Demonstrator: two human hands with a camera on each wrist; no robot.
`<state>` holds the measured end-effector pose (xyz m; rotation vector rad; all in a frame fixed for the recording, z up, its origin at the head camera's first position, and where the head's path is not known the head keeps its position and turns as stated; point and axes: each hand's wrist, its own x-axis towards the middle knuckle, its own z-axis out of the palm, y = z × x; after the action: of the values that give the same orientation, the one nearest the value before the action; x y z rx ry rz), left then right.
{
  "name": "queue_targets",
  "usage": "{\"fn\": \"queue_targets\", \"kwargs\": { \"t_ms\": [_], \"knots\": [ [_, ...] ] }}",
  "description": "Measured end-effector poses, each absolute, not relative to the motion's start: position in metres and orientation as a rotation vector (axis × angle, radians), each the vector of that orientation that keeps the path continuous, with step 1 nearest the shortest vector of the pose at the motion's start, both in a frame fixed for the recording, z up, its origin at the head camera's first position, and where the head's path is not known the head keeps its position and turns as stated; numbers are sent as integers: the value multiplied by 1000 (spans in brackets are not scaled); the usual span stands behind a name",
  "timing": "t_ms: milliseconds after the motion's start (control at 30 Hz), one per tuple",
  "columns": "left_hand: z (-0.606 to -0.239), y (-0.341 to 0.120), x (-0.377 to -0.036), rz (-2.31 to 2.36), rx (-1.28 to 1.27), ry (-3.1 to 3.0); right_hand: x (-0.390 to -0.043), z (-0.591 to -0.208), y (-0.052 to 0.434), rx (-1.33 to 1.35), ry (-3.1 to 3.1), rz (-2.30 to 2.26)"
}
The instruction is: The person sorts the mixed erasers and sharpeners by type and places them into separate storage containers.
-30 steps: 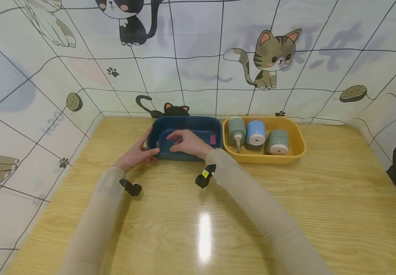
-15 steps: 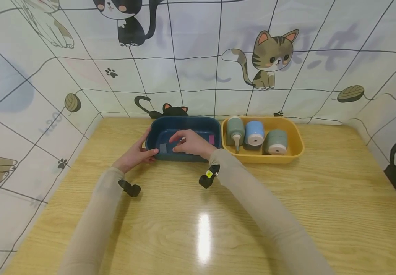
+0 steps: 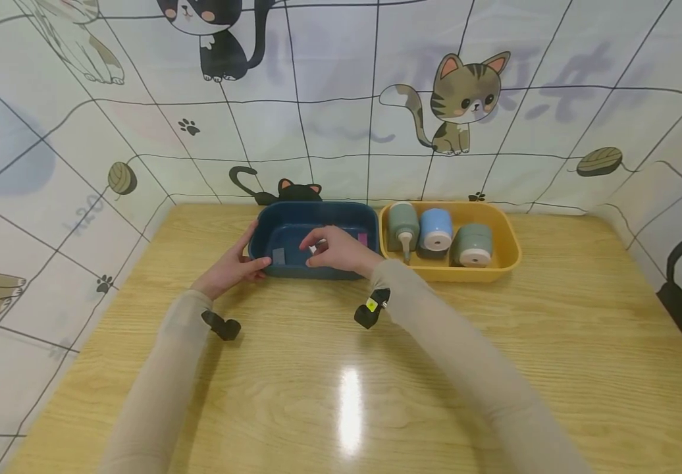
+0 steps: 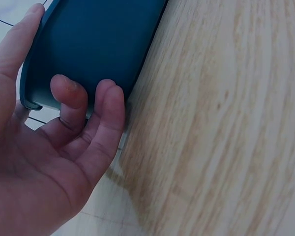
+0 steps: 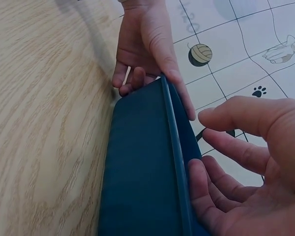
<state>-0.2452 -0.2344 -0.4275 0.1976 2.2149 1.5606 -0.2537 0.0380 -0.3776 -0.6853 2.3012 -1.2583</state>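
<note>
cat-print walls close in a pale wooden desk [image 3: 329, 368], and at its far edge i see a dark blue tub [image 3: 323, 214] touching a yellow tray [image 3: 509, 253] that holds a green bottle [image 3: 403, 227] and two rolls. my left hand [image 3: 230, 266] grasps the tub's near left corner, thumb over the rim and fingers curled against the outer wall, which the left wrist view confirms. my right hand [image 3: 336, 250] hovers over the tub's inside, fingers loosely bent and spread, holding nothing i can make out; a grey tab [image 3: 278, 256] lies on the tub floor just left of it and a pink tab [image 3: 362, 239] to its right. as i judge it, keeping the left grip firm so the tub cannot slide matters most while the right fingers work low inside.
</note>
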Motion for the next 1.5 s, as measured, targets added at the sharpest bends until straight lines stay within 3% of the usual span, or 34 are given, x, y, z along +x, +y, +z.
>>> {"fn": "queue_targets", "kwargs": {
  "t_ms": [1067,1500],
  "knots": [
    [-433,-237,-247,1589,209,2195,-222,-371,71,-865,2433,-1142],
    [-431,-236,-246,1580,216,2206,-217,-376,105,-912,2525,-1190]
  ]
}}
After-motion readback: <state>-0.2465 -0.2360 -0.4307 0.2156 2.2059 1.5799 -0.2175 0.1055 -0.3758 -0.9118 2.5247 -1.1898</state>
